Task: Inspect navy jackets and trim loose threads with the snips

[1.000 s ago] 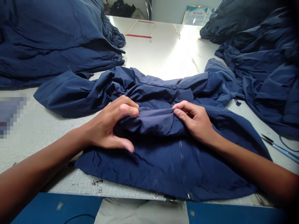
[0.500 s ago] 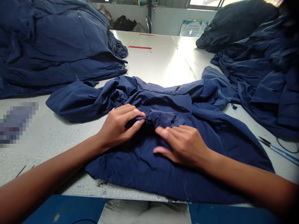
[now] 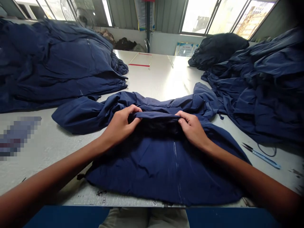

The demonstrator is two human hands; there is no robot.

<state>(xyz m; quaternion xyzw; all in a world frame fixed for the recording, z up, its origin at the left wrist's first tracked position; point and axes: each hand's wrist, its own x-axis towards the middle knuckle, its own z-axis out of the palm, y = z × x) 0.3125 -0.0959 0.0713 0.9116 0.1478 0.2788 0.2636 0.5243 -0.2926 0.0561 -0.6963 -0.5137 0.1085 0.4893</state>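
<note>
A navy jacket lies spread on the white table in front of me, its sleeves reaching out to both sides. Between my hands a folded edge of its fabric is lifted and pulled straight, with dark shadow under it. My left hand pinches the left end of this edge between thumb and fingers. At the right end, my right hand grips the same edge with thumb and fingertips. A pale zipper or seam line runs down the jacket below the lifted edge.
Navy garments are heaped at the left and at the right. Thread snips with a blue handle lie on the table at the right, near a dark cord. A blurred patch covers something at the left edge.
My right hand has moved from lying on the jacket to gripping its edge. The edge is now lifted and stretched between both hands. The view has tilted up.
</note>
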